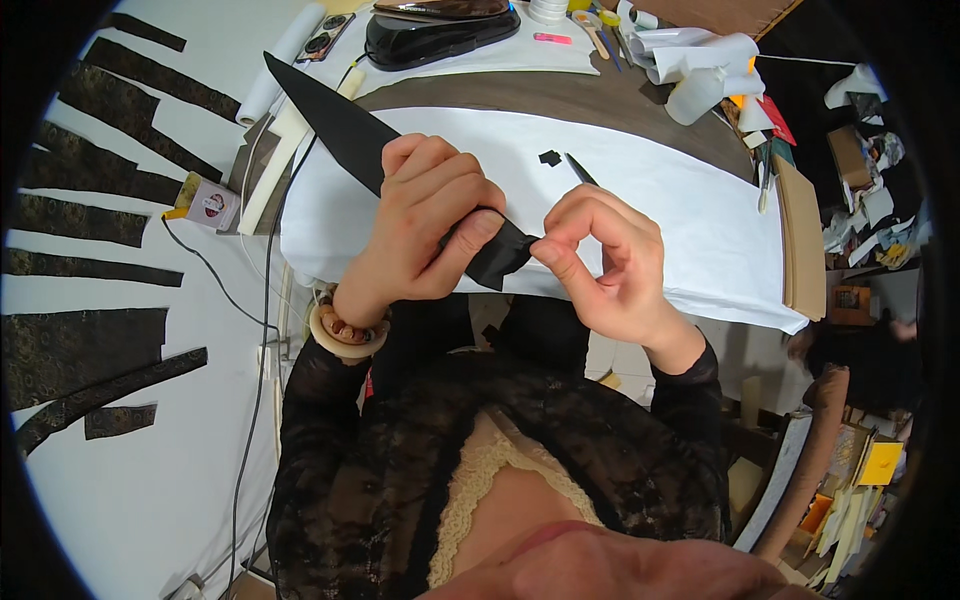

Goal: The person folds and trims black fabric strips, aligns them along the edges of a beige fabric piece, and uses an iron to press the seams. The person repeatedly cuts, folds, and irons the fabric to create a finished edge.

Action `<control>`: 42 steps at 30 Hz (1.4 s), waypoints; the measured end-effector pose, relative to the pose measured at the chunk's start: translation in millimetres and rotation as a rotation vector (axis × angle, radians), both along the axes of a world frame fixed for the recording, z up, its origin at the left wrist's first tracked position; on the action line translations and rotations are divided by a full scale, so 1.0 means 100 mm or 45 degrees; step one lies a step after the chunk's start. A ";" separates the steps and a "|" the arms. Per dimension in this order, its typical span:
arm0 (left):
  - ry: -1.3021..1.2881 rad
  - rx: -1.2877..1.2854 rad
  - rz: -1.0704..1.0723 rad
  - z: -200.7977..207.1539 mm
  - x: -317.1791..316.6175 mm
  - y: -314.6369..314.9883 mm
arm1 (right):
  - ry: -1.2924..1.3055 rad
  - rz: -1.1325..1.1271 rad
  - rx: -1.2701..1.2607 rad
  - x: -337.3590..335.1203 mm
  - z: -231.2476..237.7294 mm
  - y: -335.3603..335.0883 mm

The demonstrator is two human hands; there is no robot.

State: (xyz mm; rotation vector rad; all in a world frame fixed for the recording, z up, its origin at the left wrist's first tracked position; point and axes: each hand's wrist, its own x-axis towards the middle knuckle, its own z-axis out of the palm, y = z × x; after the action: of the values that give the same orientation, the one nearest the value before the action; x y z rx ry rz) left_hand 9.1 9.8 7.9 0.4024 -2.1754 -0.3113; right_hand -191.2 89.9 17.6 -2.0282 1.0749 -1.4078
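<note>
While left grip [428,215] clasps black strip [338,125], right grip [625,268] pinches its near end over white sheet [700,210].

Table [468,92], white sheet [690,225], black scrap [549,158], possibly scissors [579,168]

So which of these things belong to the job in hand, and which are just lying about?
Likely the job:
- black fabric piece, in left grip and right grip
- white sheet beneath
- perhaps the pointed tool, partly hidden

Apparently lying about:
- patterned dark strips
- black device
- pink item
</note>
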 end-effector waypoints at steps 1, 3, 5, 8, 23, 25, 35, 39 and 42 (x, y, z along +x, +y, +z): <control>-0.001 0.006 0.002 0.00 0.00 0.01 | 0.018 0.009 -0.027 -0.01 0.01 -0.01; 0.002 0.015 0.006 0.01 0.01 0.01 | 0.049 0.024 -0.062 -0.02 0.02 -0.03; 0.009 0.021 0.011 0.02 0.04 0.02 | 0.073 0.034 -0.078 -0.01 0.04 -0.04; -0.001 0.032 0.012 0.02 0.06 0.02 | 0.114 0.040 -0.107 -0.02 0.06 -0.06; -0.006 0.055 -0.004 0.03 0.08 0.00 | 0.026 0.034 -0.068 -0.02 -0.04 -0.07; 0.014 0.049 -0.008 0.01 0.07 -0.01 | 0.005 0.079 -0.040 -0.03 -0.06 -0.07; -0.007 0.023 0.076 0.09 0.16 -0.01 | -0.407 0.028 0.070 -0.49 -0.15 -0.12; -0.019 0.043 0.054 0.07 0.14 -0.06 | 0.001 0.184 -0.068 -0.19 -0.14 -0.20; -0.027 0.060 0.021 0.07 0.14 -0.08 | 0.243 0.154 -0.268 -0.07 -0.06 -0.31</control>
State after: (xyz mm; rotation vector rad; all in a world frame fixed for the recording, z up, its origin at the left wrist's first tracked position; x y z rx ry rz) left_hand 23.6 1.5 14.9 0.4515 -2.1874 -0.3508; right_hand -198.5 58.8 11.5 -2.3761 0.8914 -1.3347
